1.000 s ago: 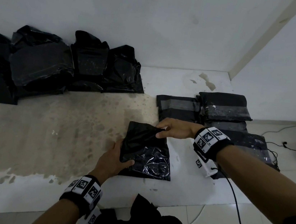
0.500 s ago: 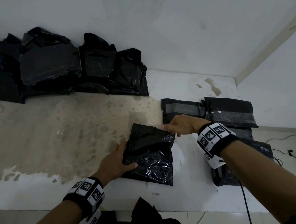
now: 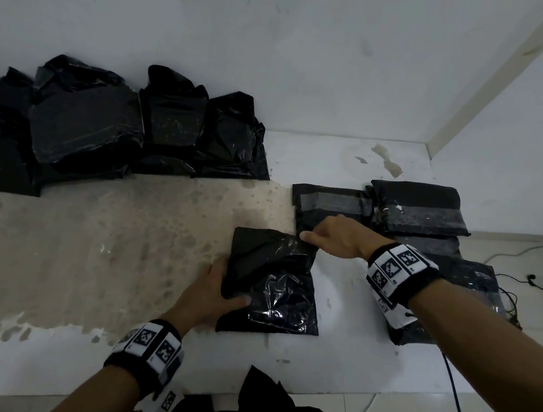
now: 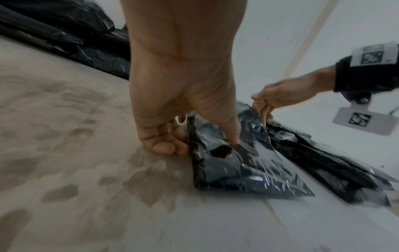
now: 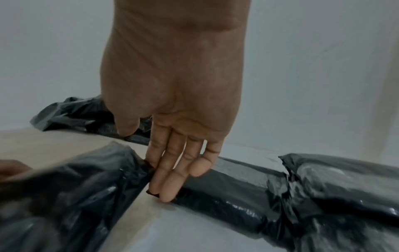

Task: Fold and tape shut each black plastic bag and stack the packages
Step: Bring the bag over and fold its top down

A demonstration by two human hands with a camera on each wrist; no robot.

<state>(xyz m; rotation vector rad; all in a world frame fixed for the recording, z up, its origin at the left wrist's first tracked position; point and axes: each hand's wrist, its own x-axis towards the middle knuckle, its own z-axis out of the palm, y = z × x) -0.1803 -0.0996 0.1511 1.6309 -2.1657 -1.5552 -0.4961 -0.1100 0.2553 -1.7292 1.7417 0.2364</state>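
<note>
Two hands: both are on one black plastic bag [image 3: 272,282] as we square it up for taping.
Left fingers: our left hand [image 3: 210,296] clasps the bag's left edge, thumb [image 4: 232,134] pressed on the top face, the other fingers [image 4: 164,146] curled under or against the side; it holds the bag.
Right fingers: our right hand [image 3: 338,237] lies nearly straight and close together, fingertips [image 5: 166,191] down at the bag's far right corner; whether they pinch a flap or only press we cannot tell.
Bag's place: it lies flat on the floor slab [image 3: 339,363], near the front edge and right of the middle, its far corner almost touching the taped packages [image 3: 414,209].
Finished pile: the taped packages sit toward the slab's far right corner, grey strips across them, some stacked.
Waiting pile: loose black bags [image 3: 108,122] lean against the wall along the far left edge, well apart from our hands.
Step in hand, as we judge it: flattening the folded end so tape can cross it.
Doing it well: keep the left thumb firm so the slick film does not slide; draw the right fingertips along the fold to push air out and crease it; keep the corner tucked.
Risk: the film looks springy, and the fold may open if either hand lifts early.
Tape: no roll is in view.
</note>
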